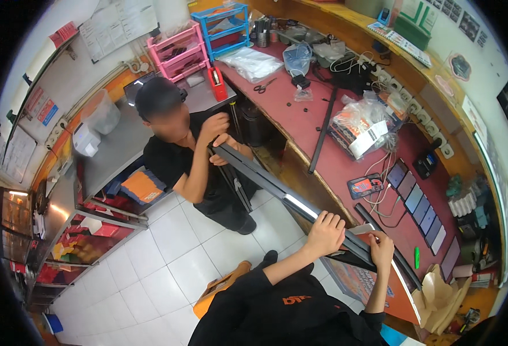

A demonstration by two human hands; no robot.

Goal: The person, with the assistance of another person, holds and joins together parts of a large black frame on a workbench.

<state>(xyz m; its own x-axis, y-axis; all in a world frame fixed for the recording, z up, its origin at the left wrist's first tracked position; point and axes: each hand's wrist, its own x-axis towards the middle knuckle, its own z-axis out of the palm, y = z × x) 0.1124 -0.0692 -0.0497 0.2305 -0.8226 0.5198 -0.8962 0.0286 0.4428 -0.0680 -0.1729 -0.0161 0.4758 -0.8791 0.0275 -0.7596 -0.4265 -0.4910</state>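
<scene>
Long black metal bars (265, 177) slant from a co-worker at the left down to my hands. My left hand (325, 234) is closed over the bars near their lower end. Close to that end, my right hand (381, 250) has its fingers bent round them from the other side. The co-worker's hands (222, 141) hold the far end, where more thin black legs (239, 187) hang down. Beneath my hands, an orange printed board (401, 291) leans at the table's edge. My fingertips are partly hidden by the bars.
The red-topped table (277, 109) carries a loose black bar (323, 130), scissors (262, 86), a plastic-wrapped bundle (364, 127), a row of phones (418, 205) and a green marker (416, 258). Torn cardboard (438, 297) lies at its near corner. A metal shelf (92, 222) stands left.
</scene>
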